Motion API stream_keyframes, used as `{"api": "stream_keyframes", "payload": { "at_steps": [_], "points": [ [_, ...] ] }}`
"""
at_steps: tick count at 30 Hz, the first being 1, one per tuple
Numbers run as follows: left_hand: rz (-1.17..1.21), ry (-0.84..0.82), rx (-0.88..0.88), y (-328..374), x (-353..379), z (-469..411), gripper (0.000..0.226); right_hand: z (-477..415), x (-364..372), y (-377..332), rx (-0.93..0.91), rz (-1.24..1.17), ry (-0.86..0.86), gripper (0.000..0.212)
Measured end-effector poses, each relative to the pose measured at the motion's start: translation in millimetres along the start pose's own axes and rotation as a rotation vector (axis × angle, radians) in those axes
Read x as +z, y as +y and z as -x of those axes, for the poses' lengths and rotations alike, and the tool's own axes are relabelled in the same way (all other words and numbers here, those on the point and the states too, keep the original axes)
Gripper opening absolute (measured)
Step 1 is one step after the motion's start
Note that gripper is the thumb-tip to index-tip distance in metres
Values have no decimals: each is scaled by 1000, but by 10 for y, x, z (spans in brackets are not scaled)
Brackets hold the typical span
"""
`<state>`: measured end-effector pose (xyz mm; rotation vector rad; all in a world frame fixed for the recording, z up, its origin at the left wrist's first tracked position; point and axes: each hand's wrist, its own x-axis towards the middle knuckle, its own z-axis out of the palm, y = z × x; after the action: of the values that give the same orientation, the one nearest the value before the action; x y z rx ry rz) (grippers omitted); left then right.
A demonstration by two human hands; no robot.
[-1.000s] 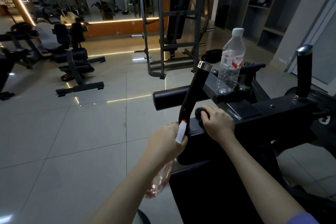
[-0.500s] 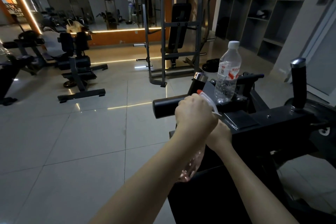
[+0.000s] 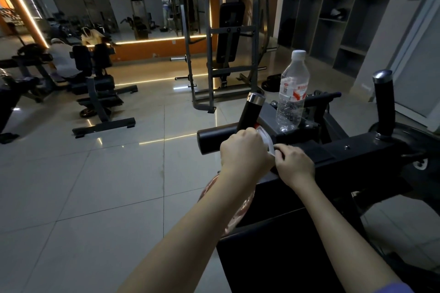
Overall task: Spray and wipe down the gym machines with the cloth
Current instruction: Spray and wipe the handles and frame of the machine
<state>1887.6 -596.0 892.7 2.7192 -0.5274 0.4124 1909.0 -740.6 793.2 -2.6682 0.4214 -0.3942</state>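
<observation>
My left hand (image 3: 245, 152) grips the neck of a clear, pinkish spray bottle (image 3: 234, 209), whose body hangs below my wrist. Its white and red spray head (image 3: 265, 137) points right, over the black gym machine (image 3: 357, 152). My right hand (image 3: 295, 164) pinches the tip of the nozzle, just right of my left hand. Something small and dark shows under those fingers; I cannot tell whether it is the cloth. The machine's left handle (image 3: 251, 112) rises just behind my left hand.
A clear water bottle (image 3: 292, 93) stands upright on the machine beyond my hands. A second upright handle (image 3: 383, 102) is at the right. Other benches (image 3: 100, 93) and a rack (image 3: 228, 54) stand across the tiled floor. Open shelves (image 3: 333, 19) line the right wall.
My left hand raised the spray bottle from beside the left handle to in front of the roller pad. My right hand left the machine's surface and took hold of the nozzle tip.
</observation>
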Motion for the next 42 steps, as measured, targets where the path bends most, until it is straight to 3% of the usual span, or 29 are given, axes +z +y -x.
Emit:
{"api": "stream_keyframes", "payload": {
  "at_steps": [5,10,21,29,34,38,42],
  "points": [
    [23,18,16,-24,17,5,21,-41,1,175,-49,6,81,31],
    [28,22,19,-41,17,-18,21,-29,-95,334,-83,-37,122,49],
    [-36,83,49,-214,296,218,30,-31,-80,352,-73,-73,148,46],
    [-57,-125,20,-419,447,435,33,-26,-61,360,-72,-60,155,48],
    [-10,-145,-43,-465,463,507,23,-35,-51,374,-65,-53,149,35],
    [3,-128,-53,-492,445,583,31,-15,-64,361,-66,-35,136,46],
    [-15,-114,45,-602,351,560,40,-25,-28,321,-23,-39,130,28]
  ]
}}
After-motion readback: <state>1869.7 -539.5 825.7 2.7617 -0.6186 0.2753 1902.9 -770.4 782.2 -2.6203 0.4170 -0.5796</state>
